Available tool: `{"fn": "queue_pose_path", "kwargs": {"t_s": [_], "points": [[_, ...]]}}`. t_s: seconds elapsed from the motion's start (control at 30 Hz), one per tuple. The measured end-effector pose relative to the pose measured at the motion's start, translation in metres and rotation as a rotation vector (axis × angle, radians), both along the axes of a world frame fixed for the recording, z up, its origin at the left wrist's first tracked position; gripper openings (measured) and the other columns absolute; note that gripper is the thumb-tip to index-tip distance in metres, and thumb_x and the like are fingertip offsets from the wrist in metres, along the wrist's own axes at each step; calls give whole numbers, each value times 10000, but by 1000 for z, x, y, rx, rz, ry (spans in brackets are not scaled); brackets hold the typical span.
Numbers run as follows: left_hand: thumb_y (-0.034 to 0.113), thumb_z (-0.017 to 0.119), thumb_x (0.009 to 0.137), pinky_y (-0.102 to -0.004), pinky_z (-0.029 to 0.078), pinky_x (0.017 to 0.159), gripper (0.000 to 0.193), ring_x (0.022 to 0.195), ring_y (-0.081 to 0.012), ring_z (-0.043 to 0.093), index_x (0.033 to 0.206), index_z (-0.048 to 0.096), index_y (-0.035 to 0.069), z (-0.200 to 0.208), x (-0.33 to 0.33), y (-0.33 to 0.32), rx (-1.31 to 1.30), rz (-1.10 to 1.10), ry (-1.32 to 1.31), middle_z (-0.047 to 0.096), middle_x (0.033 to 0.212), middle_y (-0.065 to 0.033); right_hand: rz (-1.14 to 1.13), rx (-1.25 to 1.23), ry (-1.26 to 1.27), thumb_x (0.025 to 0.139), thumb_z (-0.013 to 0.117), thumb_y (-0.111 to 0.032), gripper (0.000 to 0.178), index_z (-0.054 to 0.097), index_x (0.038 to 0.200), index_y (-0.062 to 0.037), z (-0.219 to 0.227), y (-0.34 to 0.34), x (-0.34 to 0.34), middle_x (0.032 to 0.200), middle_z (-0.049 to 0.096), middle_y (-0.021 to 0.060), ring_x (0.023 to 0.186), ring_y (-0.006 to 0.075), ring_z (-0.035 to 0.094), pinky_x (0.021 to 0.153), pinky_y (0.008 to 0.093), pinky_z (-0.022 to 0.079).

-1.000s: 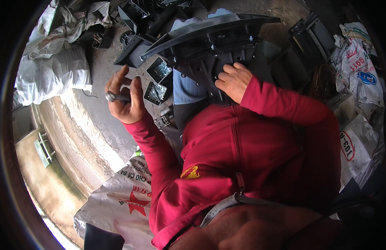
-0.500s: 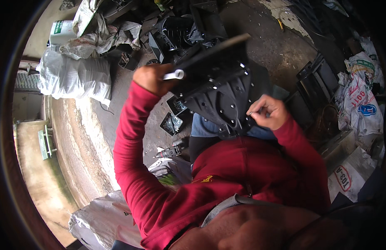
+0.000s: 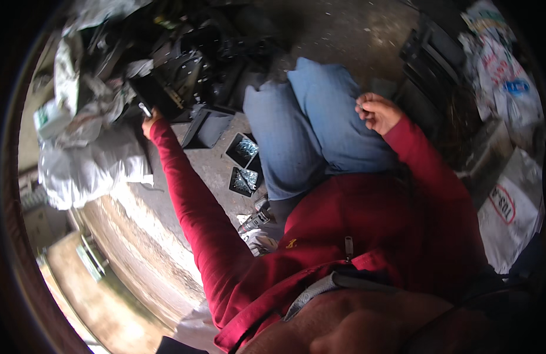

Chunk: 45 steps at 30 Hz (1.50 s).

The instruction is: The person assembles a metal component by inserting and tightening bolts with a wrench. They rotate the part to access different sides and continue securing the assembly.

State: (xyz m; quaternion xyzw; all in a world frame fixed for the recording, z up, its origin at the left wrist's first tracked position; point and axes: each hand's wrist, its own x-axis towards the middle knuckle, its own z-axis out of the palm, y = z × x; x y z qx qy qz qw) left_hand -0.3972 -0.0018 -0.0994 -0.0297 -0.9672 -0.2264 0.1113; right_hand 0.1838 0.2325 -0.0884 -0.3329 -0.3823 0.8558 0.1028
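Observation:
My left arm reaches out to the far left. There, my left hand [image 3: 149, 123] is closed on a silver wrench [image 3: 145, 109] and on the edge of a black bracket-like part [image 3: 155, 94], which is blurred against the dark pile. Over my right knee, my right hand [image 3: 380, 113] is raised with thumb and fingers pinched together. A tiny piece shows at the fingertips, too small to name. My lap in blue jeans [image 3: 320, 130] has nothing lying on it.
Two black trays of screws [image 3: 242, 150] stand left of my legs, near a grey bin [image 3: 209, 127] and a power drill [image 3: 254, 220]. Black parts [image 3: 226, 65] are heaped at the far left. White sacks [image 3: 90, 171] lie at left, and others [image 3: 509, 206] at right.
The black part has moved off my lap to the far left with my left hand and the wrench. My right hand has come away from the part and risen slightly.

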Motion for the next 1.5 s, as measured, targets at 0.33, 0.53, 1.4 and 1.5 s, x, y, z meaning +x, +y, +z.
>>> {"fn": "queue_pose_path", "kwargs": {"t_s": [0.33, 0.53, 1.4, 1.5], "points": [[715, 649, 700, -443, 498, 895, 835, 1010, -361, 638, 1236, 610, 75, -80, 17, 92, -138, -334, 214, 668, 1076, -200, -106, -21, -95, 892, 619, -113, 141, 625, 1024, -64, 9, -27, 22, 955, 655, 55, 787, 87, 605, 609, 222, 515], [491, 447, 970, -221, 366, 425, 528, 559, -126, 615, 1068, 650, 13, 28, 261, 37, 724, -705, -901, 711, 803, -118, 132, 936, 168, 861, 656, -43, 113, 691, 968, -53, 41, -40, -69, 911, 688, 39, 770, 95, 614, 600, 232, 491], [352, 765, 753, -396, 537, 761, 674, 889, -266, 659, 1291, 429, 122, -266, 237, -183, -557, -320, -655, 664, 1066, -146, 638, 1047, -1439, 669, 760, -575, 895, 406, 1408, -216, -167, 33, 181, 1426, 424, 158, 1296, 374, 405, 1049, 474, 371], [358, 750, 769, -393, 534, 752, 626, 876, -256, 658, 1259, 454, 105, -259, 240, -182, -517, -287, -630, 668, 1043, -145, 675, 1027, -1422, 705, 725, -566, 869, 376, 1427, -231, -201, 24, 176, 1443, 398, 139, 1323, 363, 363, 1053, 491, 344]]}}
